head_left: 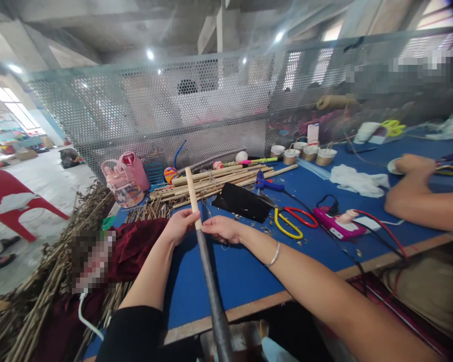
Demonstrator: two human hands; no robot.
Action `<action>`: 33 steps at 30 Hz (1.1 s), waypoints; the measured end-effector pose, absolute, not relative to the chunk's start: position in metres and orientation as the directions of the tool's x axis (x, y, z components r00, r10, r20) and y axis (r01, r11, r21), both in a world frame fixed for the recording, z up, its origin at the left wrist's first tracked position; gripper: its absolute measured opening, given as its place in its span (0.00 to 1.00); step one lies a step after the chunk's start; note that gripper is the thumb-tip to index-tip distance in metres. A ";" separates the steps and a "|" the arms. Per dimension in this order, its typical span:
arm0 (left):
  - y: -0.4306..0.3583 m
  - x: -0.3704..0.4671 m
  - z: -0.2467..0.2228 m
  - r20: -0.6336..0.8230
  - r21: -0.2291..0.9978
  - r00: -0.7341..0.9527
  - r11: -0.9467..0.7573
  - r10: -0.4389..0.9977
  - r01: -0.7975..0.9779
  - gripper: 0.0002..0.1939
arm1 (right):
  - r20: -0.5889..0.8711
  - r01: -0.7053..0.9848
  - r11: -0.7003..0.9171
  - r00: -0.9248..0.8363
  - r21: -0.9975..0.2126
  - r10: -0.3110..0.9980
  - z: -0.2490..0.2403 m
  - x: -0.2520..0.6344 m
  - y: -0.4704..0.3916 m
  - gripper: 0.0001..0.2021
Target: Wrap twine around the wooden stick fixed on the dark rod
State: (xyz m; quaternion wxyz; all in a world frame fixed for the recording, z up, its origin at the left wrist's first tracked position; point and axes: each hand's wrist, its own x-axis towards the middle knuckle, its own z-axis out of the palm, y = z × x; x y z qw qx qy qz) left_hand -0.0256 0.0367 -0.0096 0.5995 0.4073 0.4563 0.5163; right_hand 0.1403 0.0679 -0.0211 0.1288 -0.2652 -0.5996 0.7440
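A long rod, pale wood at its top end and wrapped in dark grey below (211, 289), rises from the bottom edge over the blue table (249, 281). On its left side, my left hand (181, 226) pinches the pale part just above the dark wrap. My right hand (222, 229), with a silver bangle at the wrist, has its fingertips closed on the rod from the right, where the two colours meet. Beyond my hands lie a black cloth piece (243, 202), scissors with yellow and red handles (289, 223) and wooden sticks (226, 181).
A blue glue gun (268, 183), a magenta power strip (342, 223) with cables, and white gloves (358, 180) lie to the right. Another person's arm (426, 193) reaches in there. Dry stalks (33, 301) and dark red cloth (139, 246) are at left. A perforated screen (154, 105) stands behind.
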 end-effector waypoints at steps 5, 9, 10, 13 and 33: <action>0.028 -0.027 -0.008 -0.052 0.945 0.103 0.082 0.993 -0.318 0.25 | -0.207 0.066 -0.336 -0.890 -0.940 0.405 -0.021 0.138 0.065 0.20; 0.026 -0.022 -0.010 -0.014 0.949 0.064 0.033 0.998 -0.315 0.25 | -0.151 0.033 -0.246 -0.864 -0.969 0.480 -0.025 0.137 0.064 0.17; 0.026 -0.020 -0.011 -0.006 0.957 0.033 0.016 0.999 -0.289 0.24 | -0.138 0.032 -0.217 -0.857 -0.976 0.496 -0.025 0.137 0.064 0.17; 0.025 -0.017 -0.011 0.021 0.975 -0.019 -0.024 1.000 -0.222 0.21 | -0.137 0.046 -0.186 -0.850 -0.981 0.509 -0.025 0.139 0.065 0.18; 0.022 -0.018 -0.003 -0.028 0.978 -0.032 0.021 0.999 -0.210 0.20 | -0.175 0.062 -0.268 -0.890 -0.961 0.422 -0.023 0.139 0.063 0.18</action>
